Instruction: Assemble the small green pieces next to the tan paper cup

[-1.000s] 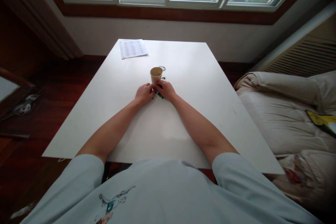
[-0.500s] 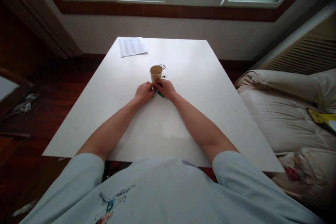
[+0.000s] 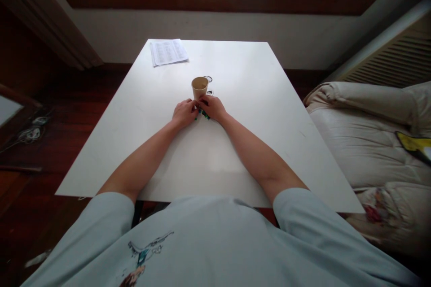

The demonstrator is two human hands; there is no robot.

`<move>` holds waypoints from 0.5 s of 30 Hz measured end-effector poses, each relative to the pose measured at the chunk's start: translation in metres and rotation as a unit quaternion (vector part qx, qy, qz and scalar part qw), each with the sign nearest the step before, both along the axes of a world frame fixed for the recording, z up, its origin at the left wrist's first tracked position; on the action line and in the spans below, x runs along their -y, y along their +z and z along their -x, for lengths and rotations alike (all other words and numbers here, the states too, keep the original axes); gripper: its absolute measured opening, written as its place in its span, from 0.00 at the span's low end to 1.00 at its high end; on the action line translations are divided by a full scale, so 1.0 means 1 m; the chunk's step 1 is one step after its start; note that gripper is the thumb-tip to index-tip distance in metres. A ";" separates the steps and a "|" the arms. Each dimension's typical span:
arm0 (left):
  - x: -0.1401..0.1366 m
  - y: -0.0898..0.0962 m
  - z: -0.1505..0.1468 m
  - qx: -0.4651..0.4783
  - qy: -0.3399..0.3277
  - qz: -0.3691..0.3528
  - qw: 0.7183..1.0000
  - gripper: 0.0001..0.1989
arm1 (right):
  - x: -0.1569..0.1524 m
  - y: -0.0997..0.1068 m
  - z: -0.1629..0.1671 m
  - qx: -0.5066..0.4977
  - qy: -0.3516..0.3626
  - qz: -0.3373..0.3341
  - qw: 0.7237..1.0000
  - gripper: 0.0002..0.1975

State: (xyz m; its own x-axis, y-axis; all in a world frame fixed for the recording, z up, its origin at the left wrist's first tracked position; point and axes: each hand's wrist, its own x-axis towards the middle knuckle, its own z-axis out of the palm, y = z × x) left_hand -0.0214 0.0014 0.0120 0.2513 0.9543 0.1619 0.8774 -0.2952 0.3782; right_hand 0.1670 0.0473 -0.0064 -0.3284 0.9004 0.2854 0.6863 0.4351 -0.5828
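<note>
Just beyond left hand (image 3: 183, 112) and right hand (image 3: 213, 107), paper cup (image 3: 199, 90) upright; green pieces (image 3: 204, 115) between. I can't tell if either's clamped on anything. Neither's shifted; no visible progress.

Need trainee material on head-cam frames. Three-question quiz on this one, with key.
1. True or false: the printed sheets lie near the far left corner of the white table.
2. The tan paper cup stands: (a) on the printed sheets, (b) just beyond the hands, (c) at the table's near edge.
3. Fill in: the small pieces between the left hand and right hand show bright ____.
Key: 1. True; 2. b; 3. green.
</note>
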 end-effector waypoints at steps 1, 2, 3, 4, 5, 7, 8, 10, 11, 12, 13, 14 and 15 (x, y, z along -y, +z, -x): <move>0.000 0.000 0.000 0.000 0.000 0.001 1.000 0.14 | 0.000 0.000 0.000 0.000 -0.001 0.000 1.000 0.09; 0.000 0.000 0.000 0.000 0.000 0.002 1.000 0.14 | 0.000 0.000 0.000 -0.001 -0.002 0.001 1.000 0.09; 0.000 0.001 0.000 0.000 0.001 0.003 1.000 0.14 | 0.000 0.000 0.001 -0.002 -0.002 0.001 1.000 0.09; 0.000 0.001 0.000 0.000 0.000 0.004 1.000 0.14 | -0.001 -0.001 0.001 -0.003 -0.003 0.001 1.000 0.09; 0.000 0.002 0.000 0.001 0.000 0.005 1.000 0.14 | -0.001 -0.001 0.001 -0.004 -0.004 0.001 1.000 0.09; 0.001 0.002 0.000 0.003 -0.002 0.005 1.000 0.14 | -0.001 -0.002 0.001 -0.007 -0.004 0.002 1.000 0.09; 0.000 0.003 0.000 0.004 -0.002 0.005 1.000 0.14 | -0.001 -0.001 0.001 -0.007 -0.004 0.002 1.000 0.09; 0.000 0.002 0.000 0.007 -0.004 0.007 1.000 0.13 | -0.001 -0.001 0.001 -0.006 -0.002 0.001 1.000 0.09; 0.000 0.002 0.000 0.008 -0.003 0.007 1.000 0.13 | 0.000 0.000 0.001 -0.006 -0.001 0.001 1.000 0.09; -0.001 0.002 0.000 0.009 -0.003 0.007 1.000 0.14 | 0.000 0.000 0.001 -0.005 0.000 0.001 1.000 0.09; -0.001 0.001 0.001 0.010 -0.003 0.007 1.000 0.14 | 0.000 0.001 0.001 -0.005 0.002 0.001 1.000 0.09; -0.001 0.001 0.001 0.011 -0.002 0.007 1.000 0.14 | 0.000 0.001 0.001 -0.005 0.003 0.002 1.000 0.09; -0.001 0.001 0.000 0.013 -0.003 0.006 1.000 0.14 | 0.001 0.002 0.001 -0.004 0.004 0.003 1.000 0.09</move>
State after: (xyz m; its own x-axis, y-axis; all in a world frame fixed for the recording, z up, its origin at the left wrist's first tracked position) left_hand -0.0219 0.0023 0.0125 0.2525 0.9547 0.1576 0.8651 -0.2957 0.4051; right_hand 0.1662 0.0467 -0.0049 -0.3339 0.8991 0.2832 0.6774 0.4378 -0.5912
